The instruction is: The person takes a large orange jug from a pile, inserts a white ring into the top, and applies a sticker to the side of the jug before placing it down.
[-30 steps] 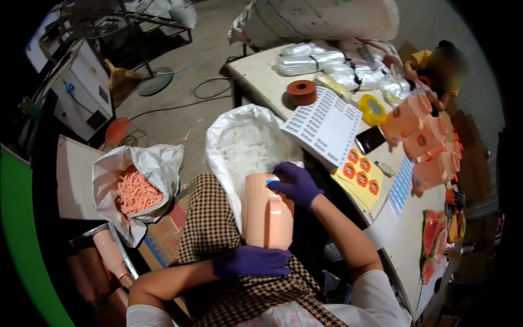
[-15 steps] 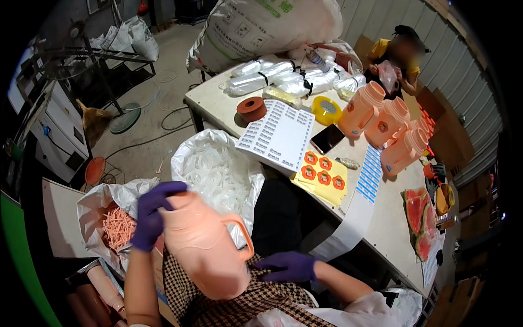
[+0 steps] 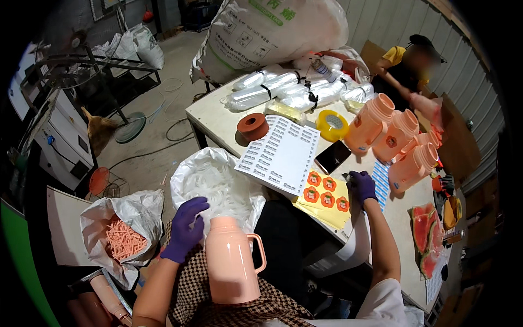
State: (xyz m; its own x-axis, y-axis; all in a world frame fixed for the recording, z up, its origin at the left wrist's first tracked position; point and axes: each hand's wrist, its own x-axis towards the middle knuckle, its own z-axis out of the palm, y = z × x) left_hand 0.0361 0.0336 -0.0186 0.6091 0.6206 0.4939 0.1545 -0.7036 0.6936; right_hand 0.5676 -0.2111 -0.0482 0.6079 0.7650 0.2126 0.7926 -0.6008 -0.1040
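A peach plastic jug (image 3: 231, 264) with a side handle stands upright on my lap, over a checked apron (image 3: 190, 283). My left hand (image 3: 185, 229), in a purple glove, is beside the jug's neck. Its fingers are curved and apart with nothing in them. On the table, my gloved right hand (image 3: 363, 187) is at the right edge of yellow sheets with red flower-shaped stickers (image 3: 321, 197). Its fingers are drawn together over a small thing that they mostly hide. A black phone (image 3: 333, 157) lies just beyond that hand.
Several peach jugs (image 3: 370, 122) stand at the table's right. A white label sheet (image 3: 280, 155), brown tape roll (image 3: 253, 127) and yellow tape roll (image 3: 332, 125) lie nearby. White bags hold clear rings (image 3: 218, 182) and pink sticks (image 3: 126, 240). Another person (image 3: 406, 71) works across the table.
The jug has gone from tilted in my left hand to upright on my lap, and that hand has let go. My right hand has moved from my lap to the table beside the stickers.
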